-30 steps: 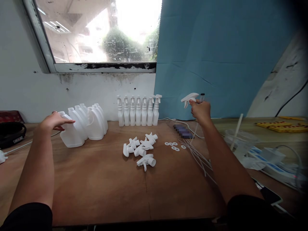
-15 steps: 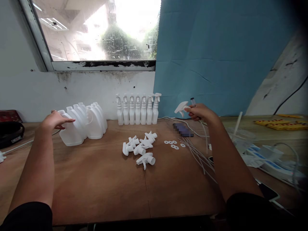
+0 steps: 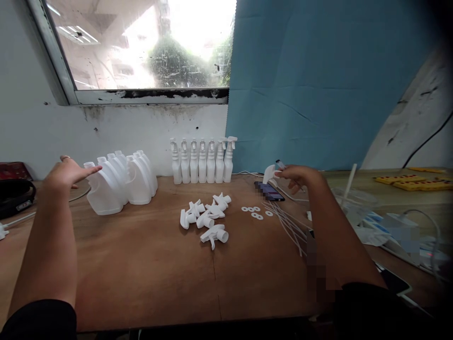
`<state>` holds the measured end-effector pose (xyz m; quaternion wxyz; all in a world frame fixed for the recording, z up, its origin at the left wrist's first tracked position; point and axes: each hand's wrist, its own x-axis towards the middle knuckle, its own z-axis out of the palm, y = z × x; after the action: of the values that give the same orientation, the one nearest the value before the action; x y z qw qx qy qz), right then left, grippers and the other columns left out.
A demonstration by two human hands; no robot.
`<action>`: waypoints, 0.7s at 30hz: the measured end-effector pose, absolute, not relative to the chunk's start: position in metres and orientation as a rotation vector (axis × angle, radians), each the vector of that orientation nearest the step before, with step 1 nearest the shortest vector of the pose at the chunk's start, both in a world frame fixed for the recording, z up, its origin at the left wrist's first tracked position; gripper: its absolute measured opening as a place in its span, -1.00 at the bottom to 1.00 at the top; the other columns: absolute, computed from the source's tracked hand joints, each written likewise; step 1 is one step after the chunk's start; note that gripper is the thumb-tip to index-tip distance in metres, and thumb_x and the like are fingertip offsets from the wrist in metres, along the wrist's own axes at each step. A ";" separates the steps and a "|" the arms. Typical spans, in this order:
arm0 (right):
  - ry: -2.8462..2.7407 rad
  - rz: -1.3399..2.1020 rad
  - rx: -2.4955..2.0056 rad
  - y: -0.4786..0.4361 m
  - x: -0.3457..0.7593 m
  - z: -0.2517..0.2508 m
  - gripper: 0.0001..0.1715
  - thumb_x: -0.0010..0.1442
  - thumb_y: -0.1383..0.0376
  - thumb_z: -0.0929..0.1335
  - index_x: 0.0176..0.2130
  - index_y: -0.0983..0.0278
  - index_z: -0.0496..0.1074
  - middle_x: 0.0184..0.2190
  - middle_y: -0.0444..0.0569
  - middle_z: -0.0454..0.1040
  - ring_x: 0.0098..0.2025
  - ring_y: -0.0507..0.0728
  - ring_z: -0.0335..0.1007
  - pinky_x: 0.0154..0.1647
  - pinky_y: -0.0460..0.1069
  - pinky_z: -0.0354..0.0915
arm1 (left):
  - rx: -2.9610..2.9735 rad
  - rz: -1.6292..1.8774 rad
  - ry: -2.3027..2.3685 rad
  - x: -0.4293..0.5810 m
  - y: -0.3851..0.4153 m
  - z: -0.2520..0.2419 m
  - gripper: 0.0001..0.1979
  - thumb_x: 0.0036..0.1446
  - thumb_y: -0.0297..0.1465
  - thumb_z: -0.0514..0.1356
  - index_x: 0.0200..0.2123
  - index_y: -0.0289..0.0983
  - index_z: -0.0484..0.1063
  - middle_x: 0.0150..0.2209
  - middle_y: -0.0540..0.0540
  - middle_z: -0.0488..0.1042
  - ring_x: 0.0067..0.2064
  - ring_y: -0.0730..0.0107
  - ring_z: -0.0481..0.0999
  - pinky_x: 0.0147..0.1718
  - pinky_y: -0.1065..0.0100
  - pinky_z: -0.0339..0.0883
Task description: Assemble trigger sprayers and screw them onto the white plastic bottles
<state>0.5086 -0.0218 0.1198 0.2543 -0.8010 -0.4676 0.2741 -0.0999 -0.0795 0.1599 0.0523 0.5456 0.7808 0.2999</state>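
Note:
My right hand is closed on a white trigger sprayer head with a thin tube, held low over a phone at the back of the wooden table. My left hand hovers open, fingers stretched out, just left of a cluster of empty white bottles and close to the nearest bottle's neck. A pile of loose trigger heads lies mid-table, with small white washers and thin dip tubes to its right.
A row of assembled white spray bottles stands against the wall under the window. A clear bag, a power strip and cables crowd the right side. Yellow parts lie far right. A dark bag sits at the left edge.
My right hand has lowered the sprayer head from in front of the blue sheet down towards the phone. My left hand has lifted slightly off the nearest empty bottle.

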 end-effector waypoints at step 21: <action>-1.953 1.629 -1.033 -0.116 0.372 0.084 -0.48 0.15 -0.09 0.35 -0.40 0.34 0.32 -0.54 -0.02 0.51 -0.78 -0.06 0.24 -0.88 -0.20 0.03 | 1.133 0.670 0.382 0.161 -0.153 0.002 -0.53 0.08 0.00 0.21 -0.05 -0.15 0.29 -0.05 -0.15 0.34 -0.26 0.25 0.53 -0.47 0.26 0.49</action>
<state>0.3719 -0.1163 0.0840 0.1968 -0.3690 -0.6976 0.5818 0.1613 -0.1527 0.0015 0.7744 0.5230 0.1764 0.3093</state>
